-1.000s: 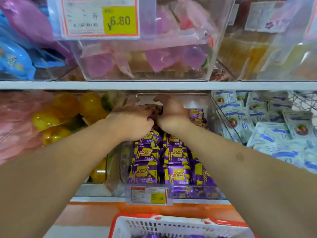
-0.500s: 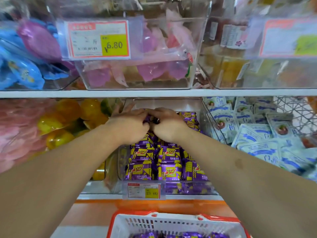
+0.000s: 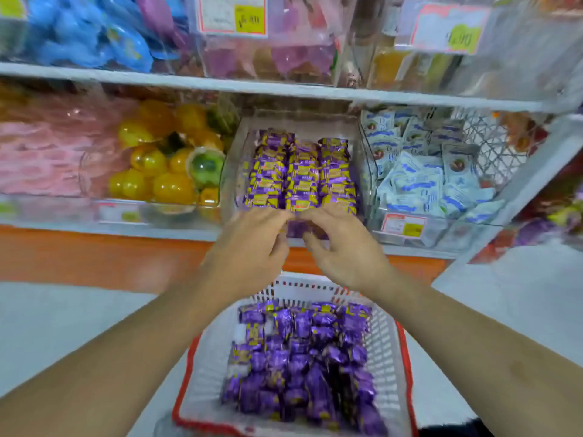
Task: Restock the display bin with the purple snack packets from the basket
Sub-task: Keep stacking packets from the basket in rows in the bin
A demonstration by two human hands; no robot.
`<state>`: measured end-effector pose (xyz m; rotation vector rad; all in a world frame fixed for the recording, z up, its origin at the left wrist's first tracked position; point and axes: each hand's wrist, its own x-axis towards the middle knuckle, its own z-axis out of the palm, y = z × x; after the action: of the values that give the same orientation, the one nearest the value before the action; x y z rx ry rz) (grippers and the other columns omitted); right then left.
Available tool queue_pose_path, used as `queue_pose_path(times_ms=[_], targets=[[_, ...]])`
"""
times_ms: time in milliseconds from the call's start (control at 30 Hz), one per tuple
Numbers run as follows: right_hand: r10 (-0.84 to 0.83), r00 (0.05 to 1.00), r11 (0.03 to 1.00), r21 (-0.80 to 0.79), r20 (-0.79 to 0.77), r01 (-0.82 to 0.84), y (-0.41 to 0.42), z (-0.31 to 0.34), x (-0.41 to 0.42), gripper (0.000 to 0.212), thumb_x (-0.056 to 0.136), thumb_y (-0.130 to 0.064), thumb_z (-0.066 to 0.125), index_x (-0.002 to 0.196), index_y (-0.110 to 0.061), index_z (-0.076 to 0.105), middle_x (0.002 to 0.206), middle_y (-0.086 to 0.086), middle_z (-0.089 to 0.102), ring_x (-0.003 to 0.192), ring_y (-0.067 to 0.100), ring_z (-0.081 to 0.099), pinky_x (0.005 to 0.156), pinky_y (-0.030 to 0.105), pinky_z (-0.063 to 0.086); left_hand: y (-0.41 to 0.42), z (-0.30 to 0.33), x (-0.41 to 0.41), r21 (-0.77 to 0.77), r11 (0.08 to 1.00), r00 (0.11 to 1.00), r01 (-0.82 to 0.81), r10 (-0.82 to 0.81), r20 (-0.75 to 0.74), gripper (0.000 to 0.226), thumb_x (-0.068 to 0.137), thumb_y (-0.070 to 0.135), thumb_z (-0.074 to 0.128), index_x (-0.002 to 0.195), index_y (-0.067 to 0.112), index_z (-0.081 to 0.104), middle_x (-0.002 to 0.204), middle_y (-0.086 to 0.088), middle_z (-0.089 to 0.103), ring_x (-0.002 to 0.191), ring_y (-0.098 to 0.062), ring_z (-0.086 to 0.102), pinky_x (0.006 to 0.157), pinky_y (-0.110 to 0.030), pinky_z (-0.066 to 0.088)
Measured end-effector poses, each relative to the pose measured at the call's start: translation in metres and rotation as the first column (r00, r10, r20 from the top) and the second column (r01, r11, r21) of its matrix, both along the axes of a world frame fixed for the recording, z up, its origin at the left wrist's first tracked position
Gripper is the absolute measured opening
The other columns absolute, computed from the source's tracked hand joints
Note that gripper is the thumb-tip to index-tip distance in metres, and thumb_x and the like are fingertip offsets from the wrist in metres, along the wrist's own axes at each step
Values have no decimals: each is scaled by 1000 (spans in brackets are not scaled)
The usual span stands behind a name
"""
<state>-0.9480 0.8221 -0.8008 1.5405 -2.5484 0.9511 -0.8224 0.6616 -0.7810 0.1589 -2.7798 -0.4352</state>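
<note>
Nearest, down low, is the white basket (image 3: 386,351) with a red rim. It is full of purple snack packets (image 3: 299,351), all jumbled in a loose pile. They look small and light, so many could fit in one scoop. The wrappers look shiny and crinkly, so I think they are a bit slippery and could slide out of a loose hold. What is inside may be soft or crumbly, so a hard squeeze is a bad idea. A good place to take hold is across the fat middle of a packet, or under a bunch with both hands like a cup.

A little farther up, both hands hang above the basket, in front of the shelf edge. The left hand (image 3: 249,247) and the right hand (image 3: 347,250) nearly meet at the fingertips. The fingers (image 3: 310,220) are bent loosely. I see no packet in either hand. The picture is blurry there, so a tiny one tucked between the tips could be missed.

Farther back is the clear display bin (image 3: 233,171) on the shelf. More purple packets stand in it in three neat rows (image 3: 299,171). There looks to be room at the back. Yellow jelly cups (image 3: 157,171) sit just left of it, and pale blue packets (image 3: 422,178) just right.
</note>
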Motion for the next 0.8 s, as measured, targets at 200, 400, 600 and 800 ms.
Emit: queue_pose_path(times_ms=[200,400,600,800], targets=[[-137,963,940,338,234,51,44,-83,36,31,94,-22,58,123,-24,64,109,1,60,98,22,60,90,44,53,22,-110,59,167,978,919,-127,53,390,37,90,21,52,125,18,64,124,-4,65,119,-26,60,102,-37,48],[-313,918,772,628,242,98,57,-148,29,43,96,-20,55,139,-16,55,132,12,58,118,32,60,98,42,53,24,-171,65,197,967,790,-160,6,614,32,95,19,53,126,18,60,127,-3,58,118,-25,59,97,-40,51],[-467,859,644,746,208,170,57,-199,14,50,94,-16,56,142,-9,48,137,17,54,120,35,59,94,43,54,48,-216,7,385,899,707,-210,-132,695,53,103,21,52,155,23,39,162,-4,37,139,-27,48,109,-42,45],[-447,869,636,759,212,142,54,-245,5,61,93,-27,64,149,-19,43,149,9,46,137,32,46,108,46,48,69,-250,-39,555,709,592,-435,-239,769,75,100,4,46,163,31,17,154,-14,47,74,-15,65,63,-29,49]])
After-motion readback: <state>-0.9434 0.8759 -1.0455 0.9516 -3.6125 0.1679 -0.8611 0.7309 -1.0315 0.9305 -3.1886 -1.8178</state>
